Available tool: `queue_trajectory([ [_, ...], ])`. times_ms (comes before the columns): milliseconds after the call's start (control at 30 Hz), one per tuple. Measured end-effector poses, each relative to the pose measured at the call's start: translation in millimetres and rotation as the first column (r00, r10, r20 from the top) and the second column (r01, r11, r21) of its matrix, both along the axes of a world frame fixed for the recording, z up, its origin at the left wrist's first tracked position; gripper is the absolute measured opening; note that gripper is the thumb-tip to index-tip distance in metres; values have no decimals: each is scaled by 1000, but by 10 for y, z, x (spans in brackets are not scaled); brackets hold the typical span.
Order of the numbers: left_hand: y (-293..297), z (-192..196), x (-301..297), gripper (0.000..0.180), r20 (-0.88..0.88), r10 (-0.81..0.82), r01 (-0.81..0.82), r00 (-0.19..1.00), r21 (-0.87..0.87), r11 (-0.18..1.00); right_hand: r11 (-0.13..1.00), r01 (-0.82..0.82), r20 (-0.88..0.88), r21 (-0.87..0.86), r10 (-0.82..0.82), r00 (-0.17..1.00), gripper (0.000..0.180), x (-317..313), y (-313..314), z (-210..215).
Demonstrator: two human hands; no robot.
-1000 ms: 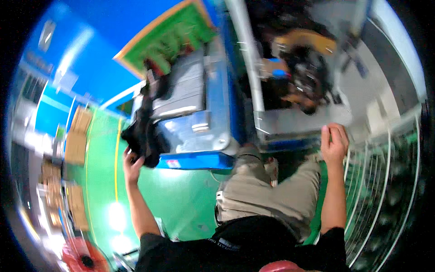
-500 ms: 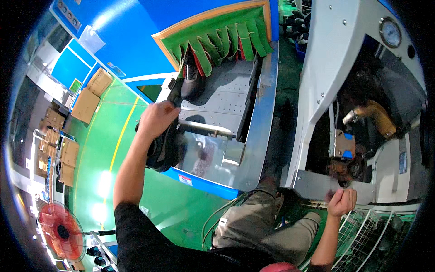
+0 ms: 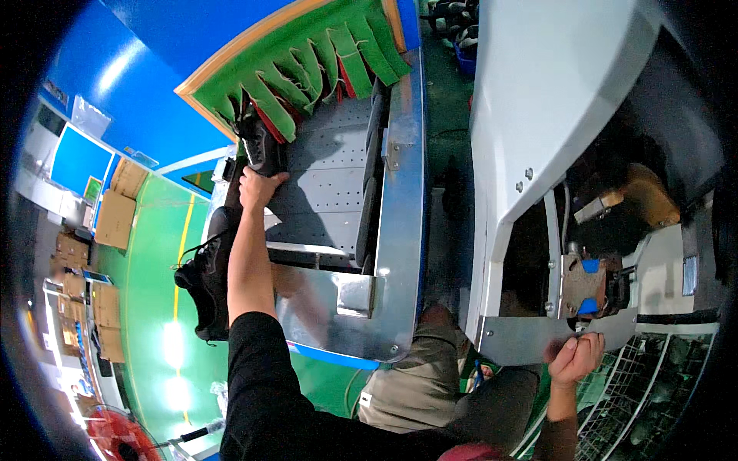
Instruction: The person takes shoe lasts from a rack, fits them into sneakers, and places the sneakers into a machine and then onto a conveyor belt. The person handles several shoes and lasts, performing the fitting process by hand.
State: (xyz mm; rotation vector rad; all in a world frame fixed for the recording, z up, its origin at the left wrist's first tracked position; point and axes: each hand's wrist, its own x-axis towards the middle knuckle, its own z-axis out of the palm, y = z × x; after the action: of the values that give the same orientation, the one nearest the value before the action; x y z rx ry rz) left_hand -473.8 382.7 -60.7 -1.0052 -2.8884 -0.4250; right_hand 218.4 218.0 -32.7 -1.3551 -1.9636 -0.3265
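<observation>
My left hand (image 3: 260,188) reaches forward over the conveyor, its fingers and thumb around the toe of a black lace-up shoe (image 3: 264,150). The back of that shoe disappears under green and red curtain strips (image 3: 288,84). Beside my left forearm, at the conveyor's left edge, another black shoe (image 3: 204,288) lies on its side, partly hidden by the arm. My right hand (image 3: 576,359) is closed in front of the white machine's lower metal plate (image 3: 523,338). Something dark shows at its fingers, too blurred to name.
The grey perforated conveyor (image 3: 330,169) runs out of a blue housing, with a metal end plate (image 3: 307,307) nearest me. On the right stands a white machine (image 3: 530,115) with a clamp-like fixture (image 3: 588,284). A white wire rack (image 3: 638,384) sits below it. A red fan (image 3: 119,434) is at lower left.
My left hand has moved forward from the shoe at the conveyor's near left edge to the shoe at the curtain. My right hand stays near the machine's plate, still closed. The view has shifted.
</observation>
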Motion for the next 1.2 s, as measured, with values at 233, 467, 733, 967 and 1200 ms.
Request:
queue_trajectory([
  [233, 72, 147, 131, 78, 144, -109, 141, 984, -234, 962, 997, -12, -33, 76, 14, 999, 33, -47, 41, 1],
  [467, -504, 1474, 984, 81, 459, -95, 274, 884, -340, 900, 984, -10, -95, 179, 27, 995, 33, -46, 57, -5],
  [733, -1823, 1772, 1501, 109, 447, -277, 513, 851, -590, 623, 984, 6, -109, 176, 13, 994, 30, -63, -4, 31],
  [967, -2834, 845, 2452, 91, -71, -170, 165, 983, -72, 984, 975, 36, -114, 220, -11, 993, 31, -89, 0, 51],
  [1200, -3081, 892, 2302, 100, 53, -211, 211, 976, 10, 978, 977, 13, -94, 214, 8, 996, 34, -97, 18, -5],
])
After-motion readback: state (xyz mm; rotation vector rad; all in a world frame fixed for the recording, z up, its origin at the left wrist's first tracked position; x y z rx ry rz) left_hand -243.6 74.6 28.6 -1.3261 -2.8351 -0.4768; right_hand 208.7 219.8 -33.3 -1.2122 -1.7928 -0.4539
